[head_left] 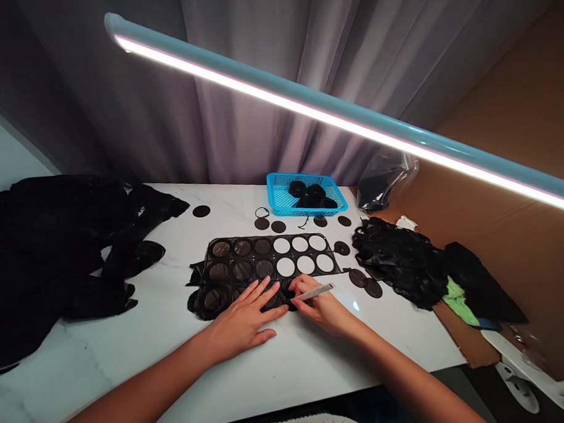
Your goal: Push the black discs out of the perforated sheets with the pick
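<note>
A black sheet (273, 254) with rows of round shapes lies on the white table. Some of its circles are open and show white, while others are filled with dark material. My left hand (246, 314) rests flat on the sheet's lower part with its fingers spread. Just to its right, my right hand (320, 306) grips a thin pale tool (315, 292), its fingertips at a circle in the bottom row. The tool's tip is hidden by the fingers. Loose black discs (278, 226) lie behind and to the right of the sheet.
A blue basket (275, 205) with black pieces stands at the back of the white table (287, 365). Black material (47, 263) is heaped at the left, and another black pile (399, 263) lies at the right. A lit tube lamp (306, 99) crosses above.
</note>
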Demonstrator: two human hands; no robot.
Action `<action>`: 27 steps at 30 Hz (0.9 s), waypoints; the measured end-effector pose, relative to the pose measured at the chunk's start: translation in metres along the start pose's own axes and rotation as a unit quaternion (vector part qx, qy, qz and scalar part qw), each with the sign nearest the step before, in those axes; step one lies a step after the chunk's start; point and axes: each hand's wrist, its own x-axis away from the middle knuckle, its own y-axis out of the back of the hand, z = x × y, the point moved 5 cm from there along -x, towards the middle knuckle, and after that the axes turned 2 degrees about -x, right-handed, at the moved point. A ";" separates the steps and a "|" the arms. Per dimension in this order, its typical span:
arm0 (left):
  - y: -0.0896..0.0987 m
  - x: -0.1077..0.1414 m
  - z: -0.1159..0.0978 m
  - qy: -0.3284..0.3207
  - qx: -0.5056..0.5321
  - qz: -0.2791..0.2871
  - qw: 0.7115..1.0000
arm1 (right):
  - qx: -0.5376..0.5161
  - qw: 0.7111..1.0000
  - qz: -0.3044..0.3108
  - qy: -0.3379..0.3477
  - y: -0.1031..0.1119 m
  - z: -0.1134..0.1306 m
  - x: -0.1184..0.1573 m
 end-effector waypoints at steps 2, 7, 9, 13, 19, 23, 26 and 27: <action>0.001 0.000 0.000 -0.002 0.004 -0.007 1.000 | 0.011 1.000 -0.002 0.005 0.000 0.002 0.000; -0.001 0.002 0.000 -0.004 0.008 -0.024 1.000 | 0.106 0.993 -0.015 0.043 -0.016 0.008 0.005; -0.002 0.003 0.000 -0.004 0.006 -0.023 1.000 | 0.152 0.986 -0.022 0.066 -0.023 0.008 0.007; -0.001 0.002 0.000 0.001 0.006 -0.019 1.000 | 0.165 0.980 -0.108 0.026 -0.001 -0.010 0.008; 0.007 0.005 -0.005 -0.005 0.022 -0.016 1.000 | 0.189 0.946 -0.258 -0.060 0.065 -0.027 -0.002; 0.010 0.023 -0.001 0.010 0.008 -0.016 1.000 | 0.141 0.974 -0.175 -0.005 0.037 -0.003 -0.020; 0.008 0.040 0.005 0.029 -0.024 -0.019 0.999 | 0.090 0.993 -0.070 0.027 -0.002 0.015 -0.028; 0.006 0.045 0.006 0.032 -0.033 -0.019 0.999 | 0.073 0.996 -0.041 0.034 -0.012 0.020 -0.029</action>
